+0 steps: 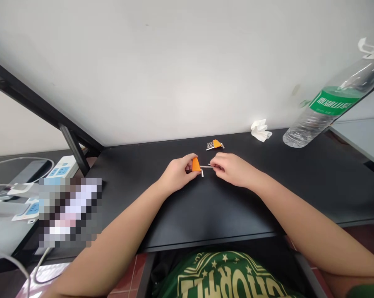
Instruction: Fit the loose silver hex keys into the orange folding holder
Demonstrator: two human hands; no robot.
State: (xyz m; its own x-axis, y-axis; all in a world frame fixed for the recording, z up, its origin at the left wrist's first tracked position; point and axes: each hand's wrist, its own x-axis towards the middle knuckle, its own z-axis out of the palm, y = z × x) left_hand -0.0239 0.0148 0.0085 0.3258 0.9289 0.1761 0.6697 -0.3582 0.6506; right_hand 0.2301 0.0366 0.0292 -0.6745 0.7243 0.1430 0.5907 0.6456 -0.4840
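My left hand (178, 173) is closed on a small orange hex-key holder (195, 164), held just above the black table (205, 207). My right hand (232, 168) pinches a thin metal hex key (205, 167) that sticks out of the holder toward it. A short bent end of a key hangs down below the holder. Behind the hands lies a second orange holder with several hex keys (215, 144) fanned out to its left.
A crumpled white tissue (260, 130) lies at the back by the wall. A clear water bottle with a green label (331, 104) stands at the right. White power strips and cables (55, 171) sit on the left, beside a black slanted frame bar (72, 149).
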